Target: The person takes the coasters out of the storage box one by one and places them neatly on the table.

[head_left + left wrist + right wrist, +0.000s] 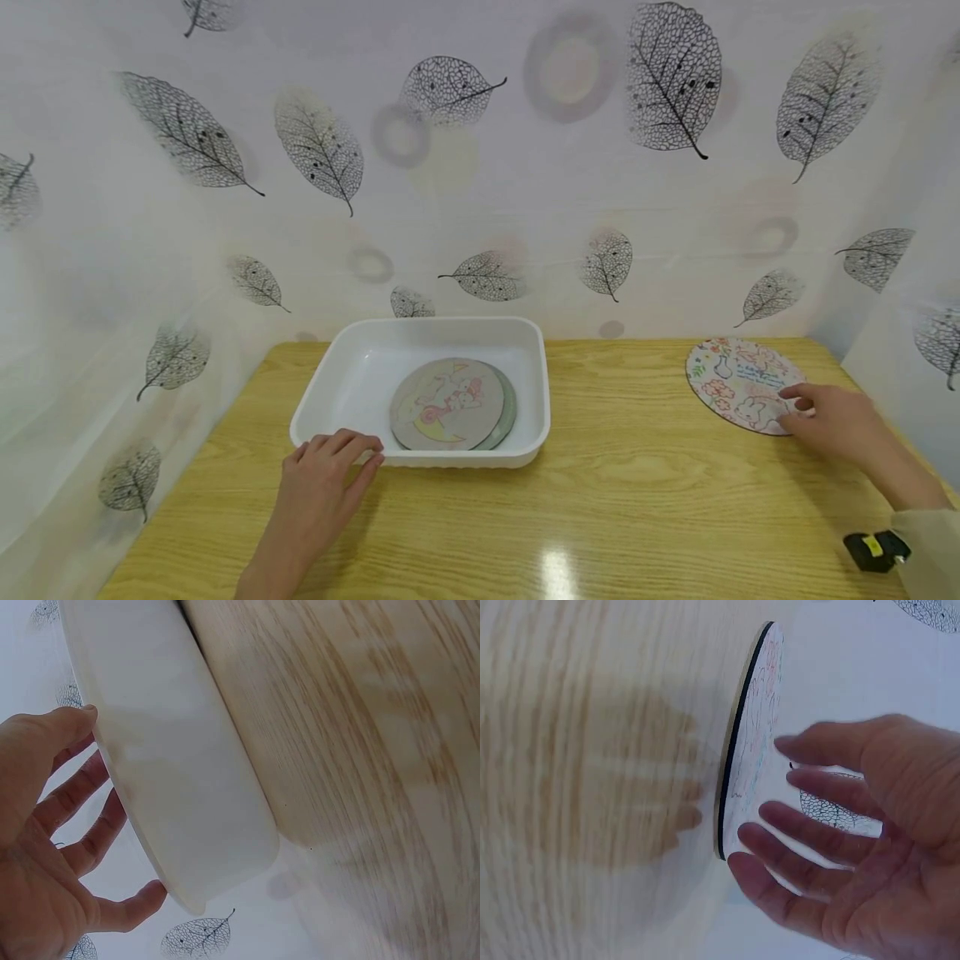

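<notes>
At the front left of a white plastic basin (345, 333), my left hand (322, 479) rests on the rim. In the left wrist view the thumb tip and little finger touch the edge of the basin (172, 750), and the middle fingers reach past it. Inside lies a round greyish mat (450, 400) with a pink cartoon and yellow moon, overlapping a greenish round mat (506, 417). Over at the right, my right hand (836, 421) reaches over the edge of a round mat (720, 387) printed with flowers and rabbits. Its fingers are spread and loosely bent, holding nothing; this mat (754, 727) has a black edge.
A wood-grain table (622, 500) carries the basin and mats. White cloth (525, 192) with a leaf print hangs behind and along both sides. A small black object with a yellow mark (876, 550) sits by the right sleeve (926, 542).
</notes>
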The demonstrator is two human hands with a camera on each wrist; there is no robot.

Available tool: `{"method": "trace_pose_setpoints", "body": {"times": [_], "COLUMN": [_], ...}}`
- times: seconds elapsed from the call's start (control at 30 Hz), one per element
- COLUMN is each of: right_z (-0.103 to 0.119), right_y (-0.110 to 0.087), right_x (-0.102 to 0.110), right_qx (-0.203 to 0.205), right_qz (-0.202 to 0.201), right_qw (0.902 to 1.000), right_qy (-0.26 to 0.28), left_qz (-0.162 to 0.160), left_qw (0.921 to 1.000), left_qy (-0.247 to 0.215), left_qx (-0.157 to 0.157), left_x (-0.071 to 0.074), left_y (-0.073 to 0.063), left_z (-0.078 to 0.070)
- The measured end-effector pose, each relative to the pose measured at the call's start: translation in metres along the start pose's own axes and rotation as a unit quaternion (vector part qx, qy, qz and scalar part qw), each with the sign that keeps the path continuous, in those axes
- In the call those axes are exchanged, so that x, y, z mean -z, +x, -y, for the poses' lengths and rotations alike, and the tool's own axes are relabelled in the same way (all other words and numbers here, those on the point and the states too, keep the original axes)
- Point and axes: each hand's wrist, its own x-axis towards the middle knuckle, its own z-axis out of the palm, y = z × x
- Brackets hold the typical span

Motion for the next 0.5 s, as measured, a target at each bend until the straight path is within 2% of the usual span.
{"method": "trace_pose_setpoints", "body": {"times": [0.1,0.17,0.5], "right_z": [0.003,0.006,0.021], "right_y": [-0.001,-0.002,-0.009], "right_x": [-0.002,-0.003,-0.004], "right_qx": [0.054,0.073,0.094], "right_qz": [-0.008,-0.013,-0.029], "right_qw": [0.9985,0.9972,0.995], "right_qy": [-0.007,-0.012,-0.019], "left_qz": [-0.003,-0.004,-0.005], "left_qw": [1.0,1.0,1.0], "left_qy": [0.001,0.002,0.003], "left_qx": [-0.002,-0.003,-0.002], "left_x": [0.0,0.001,0.001], "left_y": [0.001,0.001,0.0], "left_z": [0.0,0.0,0.0]}}
